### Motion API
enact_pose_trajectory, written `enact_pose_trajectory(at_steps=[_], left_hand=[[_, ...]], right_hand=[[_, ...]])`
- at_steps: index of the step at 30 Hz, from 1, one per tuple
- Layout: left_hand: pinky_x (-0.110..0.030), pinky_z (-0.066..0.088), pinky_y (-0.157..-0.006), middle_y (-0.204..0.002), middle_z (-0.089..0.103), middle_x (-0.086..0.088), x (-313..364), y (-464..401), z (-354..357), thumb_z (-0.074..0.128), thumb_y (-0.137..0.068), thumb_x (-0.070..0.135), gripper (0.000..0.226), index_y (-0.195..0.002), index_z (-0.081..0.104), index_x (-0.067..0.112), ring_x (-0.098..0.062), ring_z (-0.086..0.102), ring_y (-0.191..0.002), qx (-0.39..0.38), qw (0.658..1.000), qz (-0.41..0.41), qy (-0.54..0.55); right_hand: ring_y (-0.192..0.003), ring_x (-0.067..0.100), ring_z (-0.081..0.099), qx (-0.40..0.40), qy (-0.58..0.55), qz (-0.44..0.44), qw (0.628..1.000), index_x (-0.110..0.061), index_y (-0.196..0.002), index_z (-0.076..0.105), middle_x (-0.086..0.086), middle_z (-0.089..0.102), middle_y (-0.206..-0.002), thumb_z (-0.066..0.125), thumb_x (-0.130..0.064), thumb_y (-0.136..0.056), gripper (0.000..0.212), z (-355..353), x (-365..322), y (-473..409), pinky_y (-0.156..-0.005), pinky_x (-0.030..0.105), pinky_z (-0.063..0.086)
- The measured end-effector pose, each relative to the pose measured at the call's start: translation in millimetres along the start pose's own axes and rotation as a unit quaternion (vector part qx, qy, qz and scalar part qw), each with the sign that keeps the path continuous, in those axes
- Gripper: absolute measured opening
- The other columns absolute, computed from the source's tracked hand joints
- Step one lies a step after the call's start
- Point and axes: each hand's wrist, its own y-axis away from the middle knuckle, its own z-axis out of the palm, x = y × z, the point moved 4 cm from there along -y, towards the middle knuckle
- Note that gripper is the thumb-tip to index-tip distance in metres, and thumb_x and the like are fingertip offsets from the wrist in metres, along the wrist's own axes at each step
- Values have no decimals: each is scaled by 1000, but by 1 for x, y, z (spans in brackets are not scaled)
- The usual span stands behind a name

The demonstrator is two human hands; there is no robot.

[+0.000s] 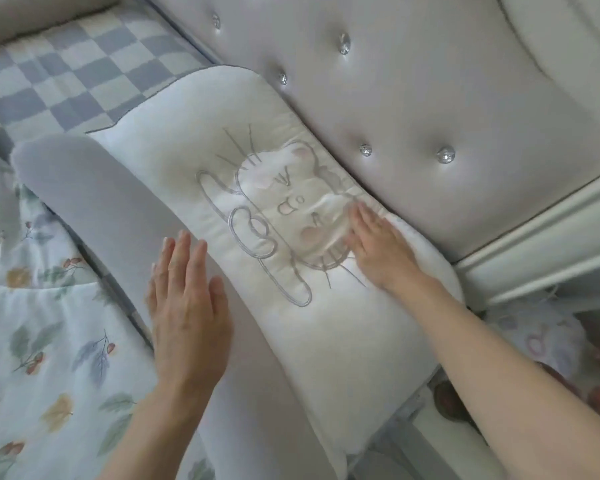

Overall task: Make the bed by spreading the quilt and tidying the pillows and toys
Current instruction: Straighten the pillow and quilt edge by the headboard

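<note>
A long white pillow (174, 140) with an embroidered cat face and a grey border lies diagonally along the headboard. My right hand (378, 247) presses flat on the cat embroidery near the headboard side, fingers straight. My left hand (187, 313) is flat with straight fingers over the pillow's grey border. A floral quilt (39, 341) with leaf and berry prints lies rumpled at the left, beside the pillow.
A tufted grey headboard (413, 98) with crystal buttons runs along the upper right. A blue-and-white checkered sheet (66, 74) covers the mattress at the upper left. A white bedside surface (440, 441) with a dark round object and printed fabric sits at the lower right.
</note>
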Motion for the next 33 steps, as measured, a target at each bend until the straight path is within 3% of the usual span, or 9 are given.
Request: enact_pose_trajectory(at_steps=[4, 6, 10, 16, 21, 26, 29, 31, 33], left_hand=[[-39, 14, -116, -149, 31, -17, 73, -16, -4, 37, -92, 12, 47, -137, 35, 0, -28, 19, -140, 98, 989, 104, 43], [-37, 7, -118, -152, 21, -15, 101, -5, 23, 31, -94, 19, 52, -141, 25, -2, -29, 13, -142, 77, 984, 146, 60], [-25, -28, -108, -156, -14, -8, 96, 44, 126, -8, -84, 44, 68, -142, -18, 10, -11, -27, -135, -262, 948, 146, -107], [-32, -11, -117, -155, 1, -11, 139, 25, 75, 16, -95, 32, 60, -145, 3, 3, -26, -2, -144, -13, 976, 215, 21], [-30, -31, -107, -155, -19, -7, 106, 64, 153, -7, -89, 41, 59, -139, -22, 12, -18, -28, -137, -326, 914, 176, -165], [-29, -11, -116, -156, -3, -5, 132, 25, 85, 15, -95, 35, 59, -147, 3, 9, -18, -7, -144, -75, 970, 223, -57], [-27, -7, -116, -157, 3, -8, 107, 10, 68, 26, -96, 27, 59, -147, 5, 7, -17, -2, -144, -46, 981, 180, -48], [-28, -6, -116, -157, -2, -6, 95, 6, 65, 30, -94, 26, 62, -147, 2, 9, -13, -6, -143, -63, 980, 178, -60], [-26, -6, -115, -156, -5, -4, 88, 7, 61, 30, -94, 25, 63, -147, 0, 9, -9, -9, -141, -68, 979, 177, -68]], right_hand=[[-141, 20, 20, 385, -198, -17, 901, 1, -142, 26, 17, 24, -151, 25, -23, -98, 50, -103, -2, 52, -116, 30, 10], [-141, 22, 21, 443, -226, -25, 867, 4, -141, 25, 18, 25, -150, 25, -22, -100, 48, -108, 9, 94, -118, 37, 14], [-141, 21, 20, 387, -190, 13, 902, 3, -141, 25, 12, 23, -149, 20, -32, -100, 54, -63, 32, 126, -118, 37, 16], [-141, 14, 15, 399, -173, 33, 900, -1, -142, 22, 6, 18, -149, 26, -19, -98, 48, -53, 54, 140, -118, 29, 8], [-141, 13, 13, 399, -191, 45, 896, -1, -142, 19, 6, 15, -150, 25, -21, -98, 49, -63, 53, 144, -118, 29, 7], [-138, 25, 14, 501, -173, -32, 848, 10, -137, 24, 17, 19, -145, 26, -15, -97, 48, -71, 30, 137, -118, 43, 10], [-139, 27, 26, 226, -69, 6, 972, 2, -139, 31, 13, 23, -149, 21, -30, -97, 54, 16, 29, 89, -115, 33, 11], [-143, 22, 18, 88, -39, 60, 994, -5, -145, 20, 9, 15, -155, 10, -36, -94, 60, 34, 41, 69, -116, 32, 7], [-144, 23, 13, 192, -116, 61, 973, -3, -145, 19, 12, 15, -155, 15, -33, -95, 59, -15, 39, 58, -115, 35, 6]])
